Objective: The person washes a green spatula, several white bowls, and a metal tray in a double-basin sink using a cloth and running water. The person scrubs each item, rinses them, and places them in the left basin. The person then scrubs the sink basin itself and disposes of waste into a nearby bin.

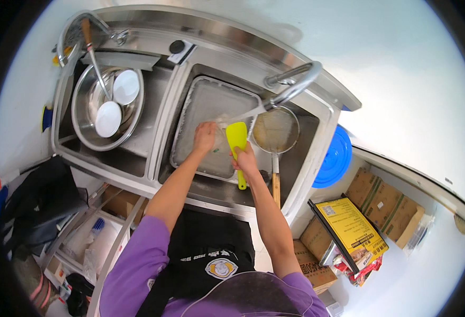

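Observation:
My right hand [246, 160] grips a lime-green spatula or scoop [236, 134] by its handle, broad end pointing away from me. Left of it, my left hand [205, 136] is at the running water, over a rectangular tray [192, 107] in the right sink basin. Something clear may be at its fingertips; blur and water hide whether it is held. Water [242, 115] streams from the right faucet [297, 85] towards that hand. A round mesh strainer [276, 128] with a wooden handle [276, 184] lies to the right of the tray.
In the left basin, a steel bowl [77, 107] holds two white round items [126, 87] and a long wooden-handled utensil [94, 63]. A second faucet [62, 43] arches there. A blue lid [333, 160] and cardboard boxes [387, 206] are right of the sink.

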`<action>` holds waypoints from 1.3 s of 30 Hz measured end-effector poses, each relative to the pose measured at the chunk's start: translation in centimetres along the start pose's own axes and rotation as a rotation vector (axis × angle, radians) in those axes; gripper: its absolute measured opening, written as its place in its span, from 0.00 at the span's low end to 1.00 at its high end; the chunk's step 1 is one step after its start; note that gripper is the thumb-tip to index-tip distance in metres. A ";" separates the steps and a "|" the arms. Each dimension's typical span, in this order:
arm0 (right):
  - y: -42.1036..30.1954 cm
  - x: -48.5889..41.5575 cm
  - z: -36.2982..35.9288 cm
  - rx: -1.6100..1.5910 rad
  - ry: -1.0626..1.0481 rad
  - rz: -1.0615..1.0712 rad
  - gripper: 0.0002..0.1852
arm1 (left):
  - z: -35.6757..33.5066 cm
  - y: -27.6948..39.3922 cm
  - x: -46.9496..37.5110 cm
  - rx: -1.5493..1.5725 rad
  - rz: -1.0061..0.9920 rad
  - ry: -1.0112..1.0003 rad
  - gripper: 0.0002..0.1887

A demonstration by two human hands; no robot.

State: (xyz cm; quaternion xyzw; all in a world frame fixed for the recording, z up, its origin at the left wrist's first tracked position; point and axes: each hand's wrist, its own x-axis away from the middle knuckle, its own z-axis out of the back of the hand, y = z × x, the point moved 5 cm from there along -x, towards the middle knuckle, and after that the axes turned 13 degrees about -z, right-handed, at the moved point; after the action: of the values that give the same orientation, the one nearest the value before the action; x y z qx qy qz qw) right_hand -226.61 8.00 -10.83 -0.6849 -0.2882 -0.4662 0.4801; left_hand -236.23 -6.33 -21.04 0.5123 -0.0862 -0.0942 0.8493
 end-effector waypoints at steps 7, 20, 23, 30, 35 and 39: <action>-4.3 -0.4 1.1 0.559 -0.188 -0.008 0.15 | -2.2 5.4 5.4 0.789 0.654 -0.073 0.21; -23.4 -4.3 11.8 0.042 0.158 0.275 0.11 | 2.4 7.4 10.0 1.057 0.967 -0.020 0.14; -16.7 -3.1 10.4 0.112 0.230 0.348 0.08 | 2.8 9.0 9.0 1.095 0.836 -0.008 0.13; -5.2 4.2 2.5 0.087 0.203 0.332 0.13 | -0.4 8.1 8.1 1.015 0.994 -0.327 0.08; -3.6 6.9 -0.9 0.126 0.319 0.364 0.11 | 1.8 9.3 7.6 1.111 0.959 -0.108 0.08; -5.9 8.7 -8.2 0.211 0.327 0.557 0.11 | 15.0 11.2 1.9 0.880 0.537 -0.084 0.08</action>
State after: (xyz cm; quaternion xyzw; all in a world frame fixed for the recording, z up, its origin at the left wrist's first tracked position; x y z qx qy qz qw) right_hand -231.11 2.14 0.29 -0.5998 -0.0557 -0.3884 0.6973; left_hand -237.23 -14.51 -4.06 0.7766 -0.2802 0.1519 0.5434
